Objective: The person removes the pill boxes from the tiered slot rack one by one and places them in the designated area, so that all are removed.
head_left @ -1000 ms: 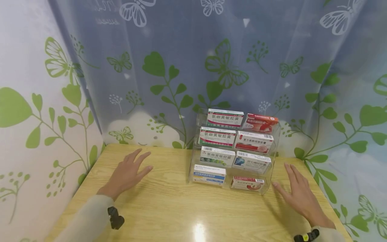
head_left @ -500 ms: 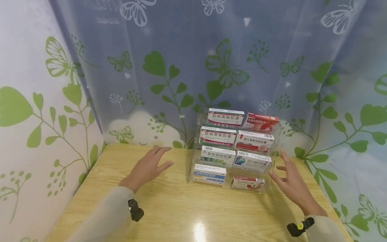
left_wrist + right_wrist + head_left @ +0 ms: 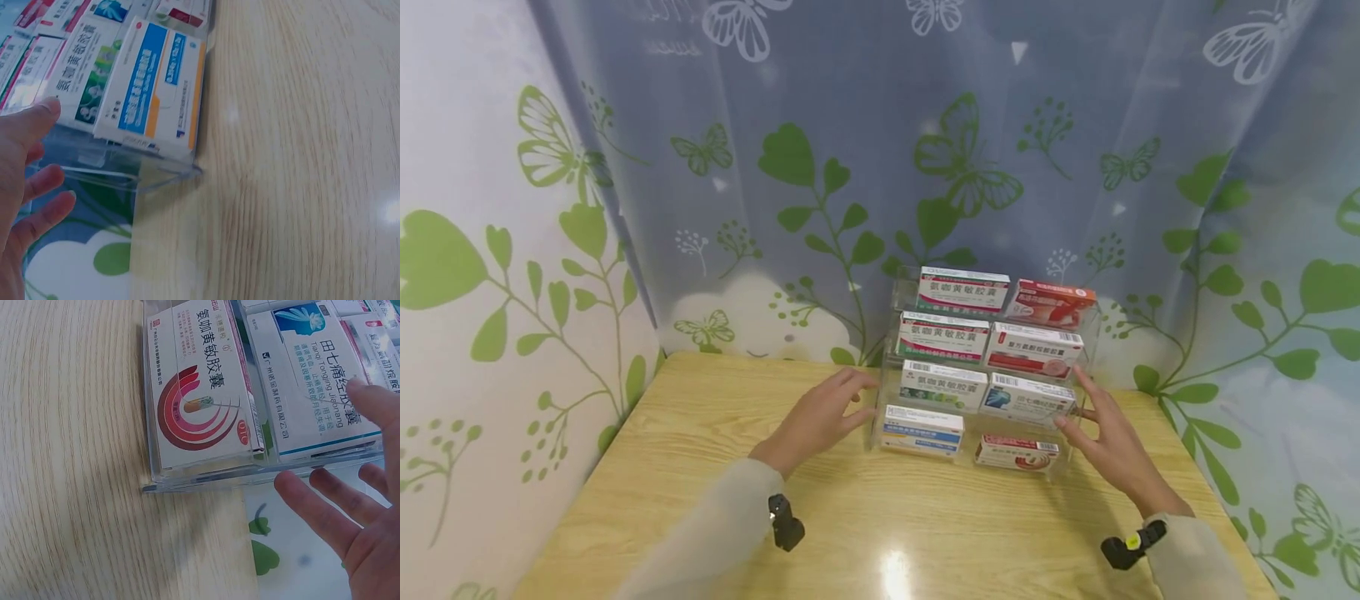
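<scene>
A clear stepped display rack [image 3: 968,442] holds medicine boxes in two columns. At its left side is my left hand [image 3: 820,417], fingers apart, fingertips right at the edge. In the left wrist view the thumb [image 3: 47,112] overlaps the rack's side near a white box with green pictures [image 3: 87,81]; a blue-striped box [image 3: 156,87] sits lowest. My right hand [image 3: 1108,446] is spread along the right side. Its thumb [image 3: 369,397] reaches over a white box with a blue head picture [image 3: 312,381]. Below that lies a box with red arcs [image 3: 200,406]. Neither hand grips a box.
The rack stands toward the back right of a wooden table [image 3: 850,517]. Behind it hangs a blue curtain [image 3: 850,75] with leaf and butterfly prints, and similar printed cloth [image 3: 460,192] closes in the sides. Black wrist cameras [image 3: 786,523] sit on both sleeves.
My left hand has moved right across the table to the rack's left side. My right hand has shifted slightly left and up onto the right side. The rack and boxes stay put.
</scene>
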The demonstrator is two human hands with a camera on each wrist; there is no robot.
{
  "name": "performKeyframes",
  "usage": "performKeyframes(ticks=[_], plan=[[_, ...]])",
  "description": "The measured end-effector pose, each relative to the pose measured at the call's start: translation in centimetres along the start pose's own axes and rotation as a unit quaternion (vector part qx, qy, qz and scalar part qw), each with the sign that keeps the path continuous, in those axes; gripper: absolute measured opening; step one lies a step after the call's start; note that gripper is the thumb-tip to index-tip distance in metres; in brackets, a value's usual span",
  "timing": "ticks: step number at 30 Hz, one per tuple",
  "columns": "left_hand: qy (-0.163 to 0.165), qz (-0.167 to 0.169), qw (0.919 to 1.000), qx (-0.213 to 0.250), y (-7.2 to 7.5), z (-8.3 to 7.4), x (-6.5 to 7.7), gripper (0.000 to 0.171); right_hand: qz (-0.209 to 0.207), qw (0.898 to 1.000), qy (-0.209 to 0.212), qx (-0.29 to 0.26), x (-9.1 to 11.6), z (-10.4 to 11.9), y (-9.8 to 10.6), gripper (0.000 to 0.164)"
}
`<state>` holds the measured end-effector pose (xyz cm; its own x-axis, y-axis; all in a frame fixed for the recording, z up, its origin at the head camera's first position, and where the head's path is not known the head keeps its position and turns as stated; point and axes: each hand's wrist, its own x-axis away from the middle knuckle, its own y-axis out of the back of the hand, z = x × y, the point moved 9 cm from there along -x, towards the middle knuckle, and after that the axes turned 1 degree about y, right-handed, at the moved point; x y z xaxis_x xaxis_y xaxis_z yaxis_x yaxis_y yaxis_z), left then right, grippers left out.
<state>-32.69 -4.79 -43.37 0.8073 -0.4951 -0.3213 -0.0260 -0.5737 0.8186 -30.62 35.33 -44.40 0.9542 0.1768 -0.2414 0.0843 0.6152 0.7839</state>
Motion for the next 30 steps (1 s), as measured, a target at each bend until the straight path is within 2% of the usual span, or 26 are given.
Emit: performKeyframes(ticks=[3,7,14,17,22,25,30], plan=[[-0.013,0.007,0.9999,-0.001,-1.0,-1.0,-0.3,0.037,0.002,1.000,0.000,-0.011,-0.1,-0.3,-0.1,0.087],[-0.013,0.026,0.9996,-0.006,-2.7,-1.5,-0.7,0.037,0.007,0.999,0.000,-0.044,0.0,-0.7,-0.4,0.086],[-0.001,0.039,0.9951,-0.091,-4.7,-1.5,-1.2,0.035,0.008,0.997,0.004,-0.080,0.2,-1.0,-0.7,0.084],[-0.006,0.033,0.9921,-0.121,-4.9,-1.7,-1.2,0.032,0.009,0.997,0.004,-0.083,0.2,-1.1,-0.7,0.084],[-0.032,0.005,0.9878,-0.152,-4.8,-2.1,-1.1,0.028,0.011,0.995,0.002,-0.101,0.2,-1.3,-0.8,0.083],[-0.039,-0.007,0.9890,-0.143,-4.8,-2.1,-1.1,0.028,0.014,0.994,0.002,-0.111,0.2,-1.4,-0.8,0.083],[-0.019,-0.008,0.9946,-0.101,-4.5,-1.5,-1.2,0.029,0.022,0.993,-0.005,-0.116,0.2,-1.6,-0.9,0.082]])
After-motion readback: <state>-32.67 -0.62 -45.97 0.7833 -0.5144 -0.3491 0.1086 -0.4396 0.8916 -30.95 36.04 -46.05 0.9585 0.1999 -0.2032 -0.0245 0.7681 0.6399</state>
